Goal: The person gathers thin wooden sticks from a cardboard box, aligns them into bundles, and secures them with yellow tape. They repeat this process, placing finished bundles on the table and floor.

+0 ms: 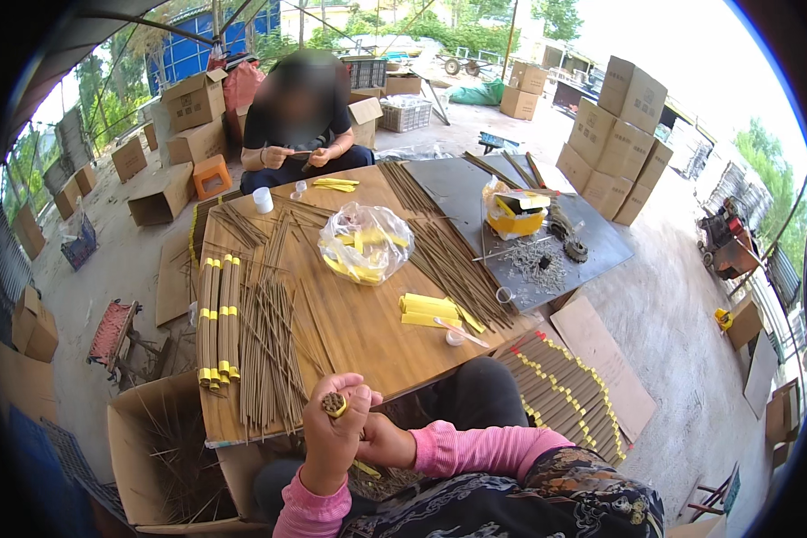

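Observation:
Over my lap, my left hand (328,429) is wrapped round a bundle of thin brown incense sticks (334,403). Its end points up and shows a yellow paper band. Behind it, my right hand (389,443) is closed at the bundle's lower part, its fingers partly hidden by my left hand. On the wooden table (350,336) nearest my hands lie loose incense sticks (269,359). Left of these are finished-looking bundles (219,318) with yellow bands. Yellow paper strips (432,310) sit to the right, next to a small white cup (455,337) and a thin brush-like tool (462,331).
A plastic bag of yellow strips (366,244) stands mid-table. Across sits another person (300,125), both hands on a small item. An open cardboard box (152,453) with sticks stands at lower left; banded bundles (565,394) lie at right. Stacked boxes (619,134) stand beyond.

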{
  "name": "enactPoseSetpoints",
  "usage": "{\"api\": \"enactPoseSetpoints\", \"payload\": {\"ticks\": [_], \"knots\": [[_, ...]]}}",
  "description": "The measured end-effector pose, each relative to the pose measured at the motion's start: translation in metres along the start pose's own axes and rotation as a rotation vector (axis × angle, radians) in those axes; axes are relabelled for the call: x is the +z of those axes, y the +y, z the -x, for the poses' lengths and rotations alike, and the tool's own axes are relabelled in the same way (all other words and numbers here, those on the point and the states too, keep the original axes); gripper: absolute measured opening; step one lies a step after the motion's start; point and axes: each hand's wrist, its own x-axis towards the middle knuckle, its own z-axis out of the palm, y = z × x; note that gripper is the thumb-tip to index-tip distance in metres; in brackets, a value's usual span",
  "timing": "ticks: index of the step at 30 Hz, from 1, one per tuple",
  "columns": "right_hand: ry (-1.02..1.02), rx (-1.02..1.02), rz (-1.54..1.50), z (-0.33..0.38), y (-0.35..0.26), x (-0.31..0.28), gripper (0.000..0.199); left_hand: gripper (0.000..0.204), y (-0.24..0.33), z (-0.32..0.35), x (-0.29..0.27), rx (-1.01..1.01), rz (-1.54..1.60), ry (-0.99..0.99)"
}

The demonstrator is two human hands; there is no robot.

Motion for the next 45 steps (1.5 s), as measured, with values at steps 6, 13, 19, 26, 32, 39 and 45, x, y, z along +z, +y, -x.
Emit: {"api": "enactPoseSetpoints", "payload": {"ticks": [6,13,19,26,32,39,45], "knots": [[0.121,-0.075,0.102,0.008,-0.003,0.002,0.046,0.018,0.007,0.011,0.023,0.060,-0.044,0.115],[0.175,-0.337,0.192,0.022,-0.044,-0.011,0.034,0.014,0.021,0.029,0.043,0.127,0.009,0.103],[-0.124,-0.201,-0.259,0.046,-0.062,-0.022,0.015,0.016,0.049,0.047,0.054,0.113,0.167,-0.257],[0.020,-0.395,-0.202,0.071,-0.073,-0.028,0.030,0.021,0.065,0.065,0.086,0.145,-0.019,-0.316],[0.156,-0.518,-0.101,0.080,-0.075,-0.029,0.057,0.018,0.073,0.075,0.106,0.178,-0.126,-0.256],[0.223,-0.426,-0.056,0.081,-0.070,-0.024,0.062,0.013,0.070,0.078,0.110,0.210,-0.172,-0.159],[0.241,-0.349,0.031,0.082,-0.068,-0.022,0.059,0.013,0.066,0.077,0.112,0.289,-0.232,-0.078]]}}
